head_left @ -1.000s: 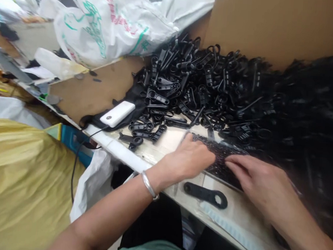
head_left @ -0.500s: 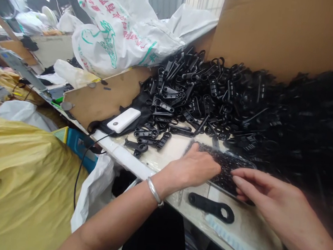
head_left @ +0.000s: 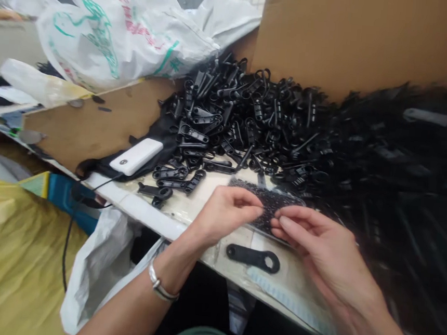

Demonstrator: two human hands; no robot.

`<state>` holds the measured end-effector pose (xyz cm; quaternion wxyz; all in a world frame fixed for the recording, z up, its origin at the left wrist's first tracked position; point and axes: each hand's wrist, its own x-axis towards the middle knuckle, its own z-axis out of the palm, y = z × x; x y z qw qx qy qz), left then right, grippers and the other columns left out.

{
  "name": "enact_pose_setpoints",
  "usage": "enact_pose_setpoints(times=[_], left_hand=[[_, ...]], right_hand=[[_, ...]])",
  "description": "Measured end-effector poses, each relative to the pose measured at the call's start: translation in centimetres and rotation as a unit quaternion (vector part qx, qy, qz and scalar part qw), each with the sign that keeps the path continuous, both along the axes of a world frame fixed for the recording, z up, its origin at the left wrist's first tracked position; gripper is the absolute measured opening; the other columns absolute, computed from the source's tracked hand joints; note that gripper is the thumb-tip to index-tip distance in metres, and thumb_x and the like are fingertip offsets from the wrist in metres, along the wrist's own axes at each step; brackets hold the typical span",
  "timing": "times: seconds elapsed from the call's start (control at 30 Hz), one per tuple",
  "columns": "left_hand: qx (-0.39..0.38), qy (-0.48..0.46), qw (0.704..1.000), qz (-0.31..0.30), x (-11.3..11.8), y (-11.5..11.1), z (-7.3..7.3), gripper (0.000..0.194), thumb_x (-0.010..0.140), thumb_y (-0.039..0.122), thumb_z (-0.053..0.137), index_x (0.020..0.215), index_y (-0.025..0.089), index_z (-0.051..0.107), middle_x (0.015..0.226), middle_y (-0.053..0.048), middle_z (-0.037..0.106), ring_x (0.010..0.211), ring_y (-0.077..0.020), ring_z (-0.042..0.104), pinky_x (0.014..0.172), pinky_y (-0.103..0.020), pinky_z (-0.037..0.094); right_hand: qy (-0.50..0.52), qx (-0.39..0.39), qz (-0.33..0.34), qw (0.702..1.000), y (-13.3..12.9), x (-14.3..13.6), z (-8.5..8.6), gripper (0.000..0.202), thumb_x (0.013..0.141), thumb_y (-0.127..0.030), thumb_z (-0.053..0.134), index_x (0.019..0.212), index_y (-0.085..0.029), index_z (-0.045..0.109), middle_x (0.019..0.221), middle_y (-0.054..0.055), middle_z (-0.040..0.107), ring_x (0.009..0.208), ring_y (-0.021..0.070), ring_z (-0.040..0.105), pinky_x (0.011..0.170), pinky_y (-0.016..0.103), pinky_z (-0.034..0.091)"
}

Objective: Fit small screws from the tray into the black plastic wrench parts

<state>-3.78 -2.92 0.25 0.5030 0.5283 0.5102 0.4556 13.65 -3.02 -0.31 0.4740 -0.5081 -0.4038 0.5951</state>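
Note:
My left hand (head_left: 229, 210) is over the near left part of a clear tray of tiny dark pieces (head_left: 266, 197), thumb and fingertips pressed together. Facing it, my right hand (head_left: 311, 232) is pinched too, at the tray's right part. Whatever either hand holds is too small to make out. Just in front of the tray, a black flat part with a ring end (head_left: 253, 258) lies on the table. Behind the tray rises a big heap of similar black parts (head_left: 247, 112).
A white power bank (head_left: 137, 157) with a cable lies on black cloth at the left. Several loose black parts (head_left: 177, 179) lie beside it. Cardboard (head_left: 368, 39) stands behind the heap, a printed white sack (head_left: 138, 24) at the back left. Yellow sheeting (head_left: 15, 259) hangs at the lower left.
The view has turned, so the scene sits further left. My left hand has turned, bringing its pinched fingertips into view facing my right hand. The right hand stays pinched at the tray.

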Motion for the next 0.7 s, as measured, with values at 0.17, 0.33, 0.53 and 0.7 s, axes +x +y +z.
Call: enact_pose_setpoints(times=[0.17, 0.33, 0.53, 0.7], left_hand=[[-0.08, -0.25, 0.965, 0.012, 1.1, -1.4, -0.3, 0.02, 0.061, 0.014, 0.081, 0.077, 0.011, 0.07, 0.076, -0.003, 0.072, 0.07, -0.0103, 0.065, 0.073, -0.021, 0.051], [-0.108, -0.271, 0.956, 0.026, 1.3, -2.1, -0.6, 0.032, 0.061, 0.013, 0.083, 0.089, 0.012, 0.069, 0.077, -0.005, 0.074, 0.069, -0.0124, 0.068, 0.07, -0.022, 0.053], [-0.118, -0.269, 0.955, 0.024, 1.4, -2.2, -0.7, 0.035, 0.061, 0.014, 0.084, 0.093, 0.011, 0.068, 0.073, -0.006, 0.074, 0.062, -0.0105, 0.066, 0.065, -0.02, 0.053], [-0.118, -0.28, 0.953, 0.019, 1.5, -2.4, -0.7, 0.038, 0.058, 0.015, 0.085, 0.092, 0.011, 0.069, 0.072, -0.005, 0.073, 0.06, -0.01, 0.065, 0.063, -0.02, 0.053]], right_hand=[[0.05, 0.03, -0.034, 0.998, -1.1, -0.5, 0.1, 0.031, 0.056, -0.025, 0.087, 0.082, -0.018, 0.072, 0.083, 0.004, 0.071, 0.073, 0.013, 0.066, 0.068, 0.022, 0.057], [0.056, 0.059, -0.055, 0.995, -1.9, -0.8, -0.4, 0.031, 0.061, -0.024, 0.084, 0.088, -0.019, 0.07, 0.086, 0.003, 0.072, 0.08, 0.0142, 0.067, 0.075, 0.025, 0.057], [0.02, 0.101, -0.05, 0.993, -2.3, -1.0, -0.6, 0.027, 0.066, -0.021, 0.081, 0.09, -0.02, 0.071, 0.087, 0.003, 0.073, 0.081, 0.0152, 0.069, 0.076, 0.027, 0.058], [-0.083, 0.178, -0.062, 0.979, -2.7, -1.2, -0.7, 0.02, 0.071, -0.019, 0.077, 0.09, -0.024, 0.072, 0.086, 0.001, 0.073, 0.08, 0.0143, 0.069, 0.073, 0.024, 0.059]])
